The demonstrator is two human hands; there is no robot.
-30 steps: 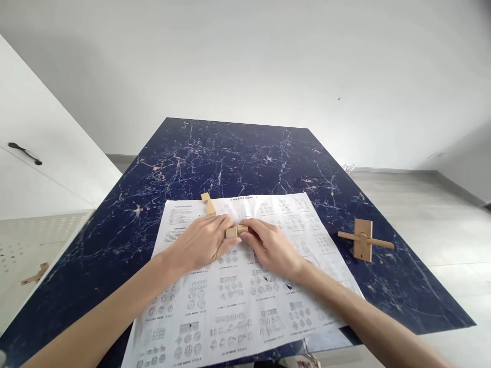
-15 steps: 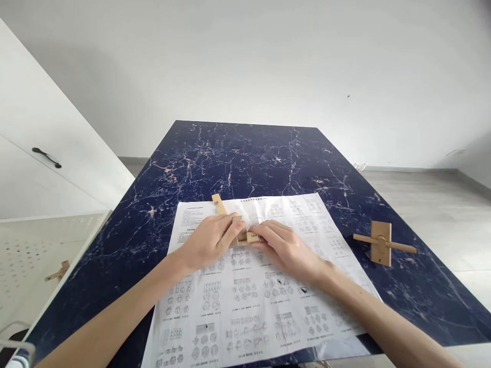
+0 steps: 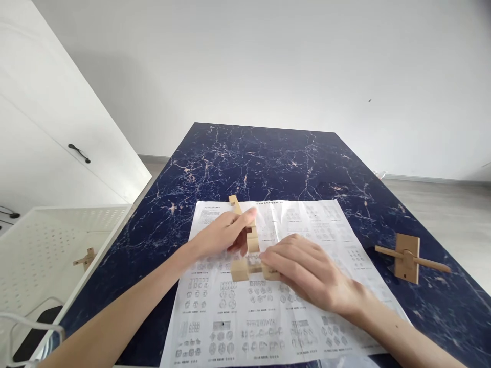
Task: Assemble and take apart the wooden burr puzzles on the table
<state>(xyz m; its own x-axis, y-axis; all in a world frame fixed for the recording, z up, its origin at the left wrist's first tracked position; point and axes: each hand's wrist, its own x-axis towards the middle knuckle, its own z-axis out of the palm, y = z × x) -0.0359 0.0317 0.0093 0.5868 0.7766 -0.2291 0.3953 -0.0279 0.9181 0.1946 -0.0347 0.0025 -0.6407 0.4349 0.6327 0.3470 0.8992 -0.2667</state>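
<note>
Over a printed instruction sheet (image 3: 264, 317), my left hand (image 3: 224, 232) pinches a notched wooden puzzle piece (image 3: 252, 243) between thumb and fingers. Lower and to the right, my right hand (image 3: 312, 273) grips a second notched wooden piece (image 3: 240, 270), its blocky end pointing left. A small gap seems to separate the two pieces. Just beyond my left hand, another notched wooden stick (image 3: 233, 200) lies at the sheet's top edge, partly hidden by the hand.
On the right of the dark blue marbled table (image 3: 268, 158) rests a wooden plate with a crossing stick (image 3: 407, 258). At left stands a white perforated bin (image 3: 42, 245) containing a small wooden cross piece (image 3: 86, 259) and a black object (image 3: 36, 332). A white cabinet (image 3: 49, 128) stands behind it.
The two wooden pieces, held together before, are now apart. My right hand has drawn its piece down towards me, while my left hand keeps the other piece higher up. The view has shifted left.
</note>
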